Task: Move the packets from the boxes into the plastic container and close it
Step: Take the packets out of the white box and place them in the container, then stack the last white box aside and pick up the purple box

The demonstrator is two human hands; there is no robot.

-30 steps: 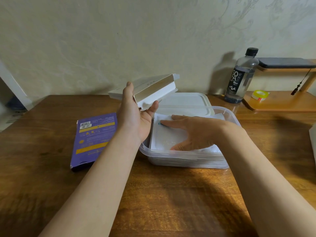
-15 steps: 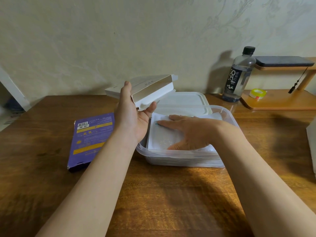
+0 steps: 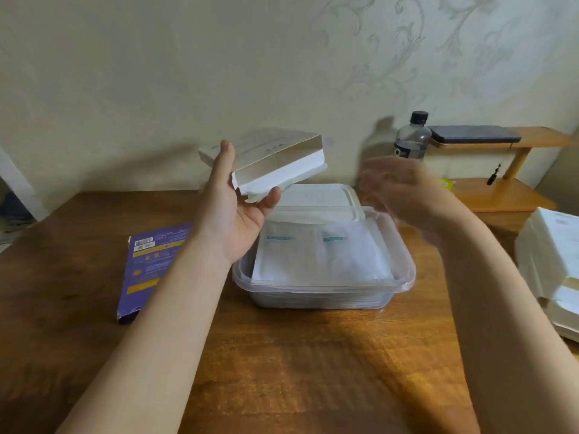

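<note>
The packets (image 3: 319, 255) lie flat in the open container (image 3: 404, 278), stacked in two white piles side by side, below and between both hands. The left hand (image 3: 233, 220) is above the container's left rim, its thumb and fingers curled round a white box (image 3: 275, 166) held tilted, open end towards the camera. The right hand (image 3: 404, 189) hangs over the container's far right corner, blurred, fingers loosely spread and holding nothing. The container stands on a brown wooden counter (image 3: 297, 371); its lid (image 3: 316, 195) lies just behind it, a purple box (image 3: 150, 267) lies flat to its left, and more white boxes (image 3: 551, 261) are piled well to its right at the frame's edge. Behind and to the right of the container are a bottle (image 3: 412, 136) and a small wooden shelf (image 3: 501, 195), against a pale patterned wall (image 3: 188, 73). Half a second ago the right hand lay flat on the packets; it has since lifted clear, while the left hand holds the white box as before.
</note>
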